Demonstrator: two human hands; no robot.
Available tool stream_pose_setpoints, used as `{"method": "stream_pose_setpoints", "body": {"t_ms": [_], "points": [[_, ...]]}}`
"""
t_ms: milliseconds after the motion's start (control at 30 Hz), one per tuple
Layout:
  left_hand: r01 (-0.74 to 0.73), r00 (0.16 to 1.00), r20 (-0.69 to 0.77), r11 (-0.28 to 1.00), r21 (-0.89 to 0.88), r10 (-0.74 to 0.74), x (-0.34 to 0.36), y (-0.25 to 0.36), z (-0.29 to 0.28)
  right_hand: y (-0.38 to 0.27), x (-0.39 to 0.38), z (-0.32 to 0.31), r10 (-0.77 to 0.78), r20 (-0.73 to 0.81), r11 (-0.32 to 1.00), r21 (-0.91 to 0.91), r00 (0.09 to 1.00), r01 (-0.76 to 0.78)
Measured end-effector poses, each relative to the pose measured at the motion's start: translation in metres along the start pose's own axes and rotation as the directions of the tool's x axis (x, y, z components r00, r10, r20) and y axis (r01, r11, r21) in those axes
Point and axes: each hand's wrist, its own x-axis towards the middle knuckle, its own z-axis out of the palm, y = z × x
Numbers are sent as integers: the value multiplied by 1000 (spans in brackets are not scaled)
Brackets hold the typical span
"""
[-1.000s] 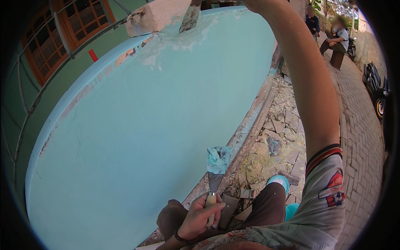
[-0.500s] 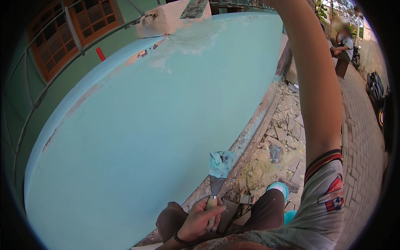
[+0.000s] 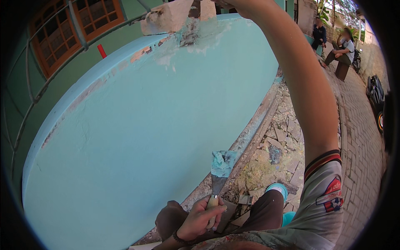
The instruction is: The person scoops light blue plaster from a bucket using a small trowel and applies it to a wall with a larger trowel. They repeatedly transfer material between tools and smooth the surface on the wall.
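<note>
My left hand (image 3: 201, 218) is closed around the pale handle of a putty knife (image 3: 216, 183), held upright low in the view. Turquoise paste is heaped on its blade (image 3: 223, 163). My right arm stretches up to the top edge, where my right hand (image 3: 235, 3) is partly cut off. Just left of it a broad, smeared flat scraper (image 3: 190, 33) lies against the top of the turquoise wall (image 3: 146, 112), beside a rough pale block (image 3: 160, 18). The scraper appears to be in my right hand, though the grip is mostly out of sight.
Broken tiles (image 3: 281, 135) cover the ground along the wall's foot. Turquoise round containers (image 3: 287, 218) stand by my leg. A metal railing (image 3: 35, 100) runs on the left. Two people (image 3: 343, 48) sit at the far right, beside a paved path (image 3: 360, 125) with a parked motorbike (image 3: 377, 100).
My right hand has moved left, and the scraper has come down from the block onto the upper wall. My left hand and its putty knife have barely moved. A second seated person has come into view.
</note>
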Motion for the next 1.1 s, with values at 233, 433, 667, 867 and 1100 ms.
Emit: {"method": "stream_pose_setpoints", "body": {"t_ms": [233, 433, 667, 867, 1100], "points": [[9, 1000, -4, 999, -43, -9, -1, -4, -5, 4, 22, 12, 64, 18, 994, 88, 998, -65], [4, 1000, 2, 999, -49, -4, 1, -7, -8, 6, 32, 15, 23, 64, 987, 160, 998, -33], [-2, 1000, 9, 998, -59, 2, 2, -8, -8, 5, 50, -9, -40, -42, 951, 303, 998, 51], [5, 1000, 20, 999, -36, -4, 6, -6, -4, 9, 12, -10, 90, -52, 991, 108, 995, -84], [0, 1000, 7, 1000, -30, 0, 3, -6, -4, 26, 26, 2, 47, -38, 978, 207, 998, -38]]}}
